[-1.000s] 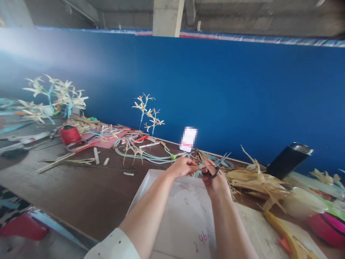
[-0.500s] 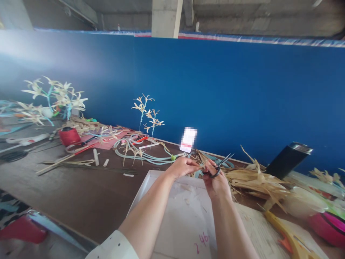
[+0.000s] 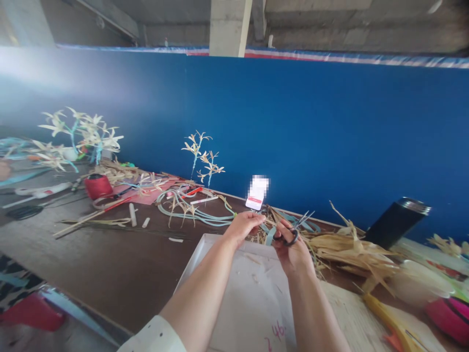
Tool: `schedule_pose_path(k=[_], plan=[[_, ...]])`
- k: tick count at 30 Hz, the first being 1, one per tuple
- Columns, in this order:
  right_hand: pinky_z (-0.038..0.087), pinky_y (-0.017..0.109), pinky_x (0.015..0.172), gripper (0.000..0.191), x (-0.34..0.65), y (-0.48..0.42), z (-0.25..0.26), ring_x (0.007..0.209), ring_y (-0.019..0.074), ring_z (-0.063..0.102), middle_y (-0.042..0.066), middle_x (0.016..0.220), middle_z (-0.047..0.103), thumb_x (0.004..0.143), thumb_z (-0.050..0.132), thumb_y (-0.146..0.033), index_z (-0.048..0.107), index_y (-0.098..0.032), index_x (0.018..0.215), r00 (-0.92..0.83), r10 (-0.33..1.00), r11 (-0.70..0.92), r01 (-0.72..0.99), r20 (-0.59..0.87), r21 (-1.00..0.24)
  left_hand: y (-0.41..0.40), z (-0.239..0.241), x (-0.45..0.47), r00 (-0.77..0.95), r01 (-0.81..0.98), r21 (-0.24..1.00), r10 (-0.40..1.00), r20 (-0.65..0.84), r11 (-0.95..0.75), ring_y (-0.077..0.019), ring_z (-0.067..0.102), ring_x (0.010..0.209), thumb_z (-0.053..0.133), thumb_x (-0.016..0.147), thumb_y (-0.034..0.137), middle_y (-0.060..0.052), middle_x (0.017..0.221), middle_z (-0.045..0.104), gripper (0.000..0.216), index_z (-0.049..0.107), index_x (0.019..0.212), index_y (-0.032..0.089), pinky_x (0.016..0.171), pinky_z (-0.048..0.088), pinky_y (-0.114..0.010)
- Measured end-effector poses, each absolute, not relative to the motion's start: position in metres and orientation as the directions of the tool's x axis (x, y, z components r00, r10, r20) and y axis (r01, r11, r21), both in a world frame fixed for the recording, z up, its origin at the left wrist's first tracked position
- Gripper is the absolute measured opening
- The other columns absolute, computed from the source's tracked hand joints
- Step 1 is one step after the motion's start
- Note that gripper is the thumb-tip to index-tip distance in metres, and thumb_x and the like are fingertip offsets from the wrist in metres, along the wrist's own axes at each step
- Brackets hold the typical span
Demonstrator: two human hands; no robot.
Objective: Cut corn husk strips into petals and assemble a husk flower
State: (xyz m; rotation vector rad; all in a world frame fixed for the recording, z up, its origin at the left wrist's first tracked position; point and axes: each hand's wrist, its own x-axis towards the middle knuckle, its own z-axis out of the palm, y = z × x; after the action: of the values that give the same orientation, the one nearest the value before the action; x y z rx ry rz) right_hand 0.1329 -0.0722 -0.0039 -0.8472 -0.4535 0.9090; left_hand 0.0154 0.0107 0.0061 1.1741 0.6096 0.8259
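Note:
My left hand is closed in a pinch above the far edge of a shallow white box. At its fingertips is what looks like a thin strip of dried husk, mostly hidden. Just to the right, my right hand has its fingers in the black handles of scissors. Their blades point away, up and to the right, slightly apart. Beyond both hands lie tan scraps and pale blue strips. A heap of dried corn husks spreads to the right of the scissors.
A lit phone leans against the blue partition. A black flask tilts at the right, near a yellow tool. To the left are a red thread spool, pale blue cord, a glue gun and husk flowers.
My hands have moved apart; the left fingertips have drawn slightly left, away from the right hand. The scissors stay in my right hand. The whole view has shifted slightly.

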Motion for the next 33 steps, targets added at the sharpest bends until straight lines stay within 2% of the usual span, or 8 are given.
schedule_pose_path(k=[6,9,14,17,22,26,30,33], plan=[[0.037,0.011,0.038,0.039,0.128,-0.073,0.002,0.053,0.0048,0.051,-0.006,0.065,0.054,0.056,0.080,-0.018,0.061,-0.020,0.090,0.475,0.879,0.300,-0.623,-0.044,-0.723,0.007,0.009,0.022,0.616,-0.420,0.790,0.780,-0.113,0.446,-0.0047,0.046,0.051,0.067,0.070,0.022,0.001,0.059,0.051,0.014,0.062,0.073,0.010,0.050,0.039,-0.017],[0.036,0.010,0.038,0.040,0.126,-0.073,0.004,0.053,0.0042,0.051,-0.006,0.065,0.054,0.054,0.080,-0.017,0.060,-0.020,0.089,0.483,0.874,0.313,-0.637,-0.048,-0.704,0.006,0.009,0.023,0.621,-0.440,0.748,0.770,-0.146,0.497,-0.0048,0.050,0.051,0.062,0.074,0.017,0.000,0.061,0.054,0.007,0.061,0.074,0.010,0.050,0.043,-0.017],[0.035,0.011,0.038,0.041,0.128,-0.072,0.001,0.053,0.0050,0.049,-0.007,0.062,0.053,0.056,0.079,-0.018,0.059,-0.020,0.091,0.596,0.803,0.401,-0.555,-0.011,-0.729,0.003,0.011,0.023,0.632,-0.389,0.790,0.761,-0.146,0.474,-0.0094,0.060,0.063,0.057,0.080,0.039,-0.010,0.088,0.064,0.033,0.064,0.091,0.008,0.056,0.051,-0.021],[0.035,0.011,0.038,0.043,0.128,-0.071,-0.002,0.052,0.0055,0.049,-0.007,0.062,0.055,0.056,0.078,-0.019,0.058,-0.021,0.094,0.677,0.736,0.439,-0.479,-0.002,-0.760,-0.003,0.011,0.027,0.665,-0.353,0.802,0.733,-0.147,0.481,-0.0102,0.061,0.064,0.064,0.071,0.049,-0.010,0.090,0.065,0.044,0.063,0.091,0.009,0.057,0.051,-0.022],[0.035,0.013,0.040,0.047,0.124,-0.068,-0.003,0.051,0.0060,0.049,-0.006,0.060,0.056,0.056,0.078,-0.023,0.059,-0.021,0.099,0.754,0.657,0.437,-0.365,0.015,-0.822,-0.014,0.007,0.042,0.630,-0.405,0.797,0.768,-0.112,0.448,-0.0047,0.055,0.056,0.078,0.059,0.036,-0.001,0.064,0.059,0.035,0.062,0.076,0.009,0.055,0.046,-0.015],[0.036,0.014,0.043,0.049,0.122,-0.068,-0.005,0.054,0.0073,0.050,-0.005,0.059,0.056,0.056,0.079,-0.029,0.060,-0.020,0.100,0.740,0.672,0.419,-0.334,0.041,-0.844,-0.015,0.002,0.047,0.538,-0.507,0.742,0.833,-0.125,0.439,-0.0042,0.053,0.054,0.079,0.057,0.029,-0.001,0.065,0.059,0.030,0.062,0.073,0.010,0.052,0.043,-0.015],[0.034,0.016,0.041,0.045,0.122,-0.072,-0.005,0.054,0.0084,0.049,0.000,0.067,0.060,0.061,0.076,-0.039,0.062,-0.018,0.098,0.622,0.783,0.256,-0.348,-0.018,-0.902,-0.006,0.004,0.040,0.447,-0.494,0.819,0.893,-0.051,0.294,-0.0055,0.053,0.054,0.074,0.062,0.033,-0.003,0.065,0.061,0.027,0.063,0.069,0.010,0.052,0.042,-0.016],[0.025,0.016,0.037,0.040,0.121,-0.077,-0.004,0.052,0.0083,0.045,0.003,0.066,0.061,0.068,0.068,-0.047,0.065,-0.015,0.092,0.454,0.890,0.063,-0.207,-0.039,-0.976,0.003,0.008,0.030,0.360,-0.445,0.879,0.933,0.002,0.170,-0.0068,0.054,0.055,0.070,0.064,0.034,-0.004,0.067,0.063,0.024,0.065,0.069,0.011,0.053,0.043,-0.017]])
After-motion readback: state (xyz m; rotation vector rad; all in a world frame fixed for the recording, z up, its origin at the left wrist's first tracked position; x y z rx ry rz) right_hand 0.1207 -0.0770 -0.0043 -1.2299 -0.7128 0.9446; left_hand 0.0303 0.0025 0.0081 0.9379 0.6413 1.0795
